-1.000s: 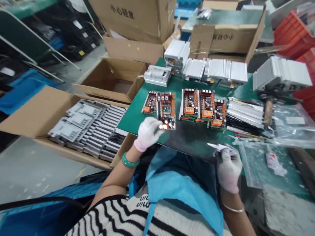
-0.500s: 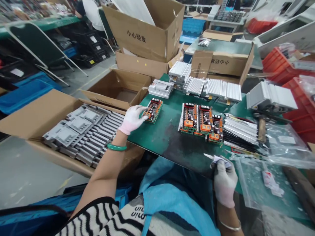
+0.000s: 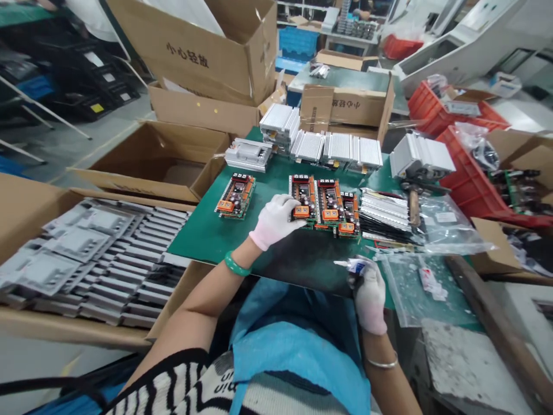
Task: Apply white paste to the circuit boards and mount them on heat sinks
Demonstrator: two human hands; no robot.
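My left hand [image 3: 275, 221], in a white glove, has its fingers closed on the near end of a circuit board [image 3: 304, 193], by its orange terminal block. That board lies at the left of a group, beside a second circuit board [image 3: 330, 199] and a third circuit board [image 3: 349, 208]. Further left on the green table sits a separate small stack of circuit boards [image 3: 237, 195]. My right hand [image 3: 370, 295], gloved too, grips a squeeze tube [image 3: 358, 266] over the table's front edge, its white nozzle pointing left.
Finned aluminium housings [image 3: 341, 148] line the back of the table [image 3: 203, 230]. Metal strips [image 3: 384, 210], a hammer [image 3: 413, 207] and a plastic bag [image 3: 406, 294] lie at right. On the left stands a carton [image 3: 168, 305] of grey casings, with another open carton [image 3: 151, 155] behind.
My left hand has let go of a circuit board at the left stack and moved right onto another board in the group. The right hand still holds the tube. The view has turned right.
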